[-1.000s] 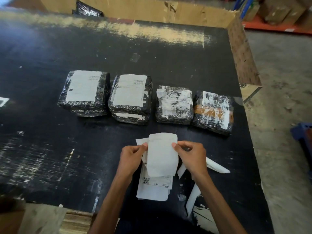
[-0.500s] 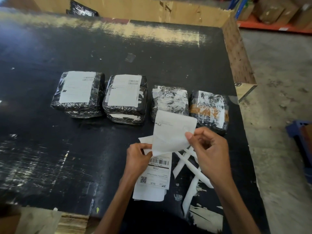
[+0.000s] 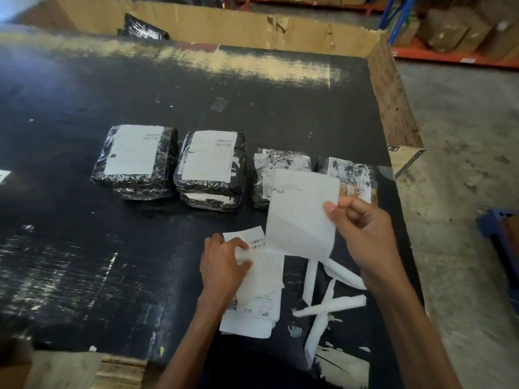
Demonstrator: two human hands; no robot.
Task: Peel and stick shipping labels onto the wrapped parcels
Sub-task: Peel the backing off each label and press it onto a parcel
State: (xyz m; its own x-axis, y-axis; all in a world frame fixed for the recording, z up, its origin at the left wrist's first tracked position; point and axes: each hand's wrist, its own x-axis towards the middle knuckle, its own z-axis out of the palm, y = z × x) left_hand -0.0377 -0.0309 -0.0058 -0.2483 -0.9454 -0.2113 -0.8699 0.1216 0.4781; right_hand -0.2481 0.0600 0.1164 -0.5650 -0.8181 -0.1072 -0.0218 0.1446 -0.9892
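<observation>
While the left hand (image 3: 224, 265) pinches the sheets (image 3: 264, 282) on the table, the right hand (image 3: 362, 237) grips the peeled label (image 3: 300, 214) by its right edge, long axis pointing away, overlapping the 3rd parcel (image 3: 269, 167) just beyond.

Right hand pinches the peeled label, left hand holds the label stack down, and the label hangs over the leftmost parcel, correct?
Not quite. In the head view the label pinched by the right hand overlaps the third parcel and fourth parcel at the right end of the row, not the leftmost parcel. The left hand does hold the label stack down.
</observation>
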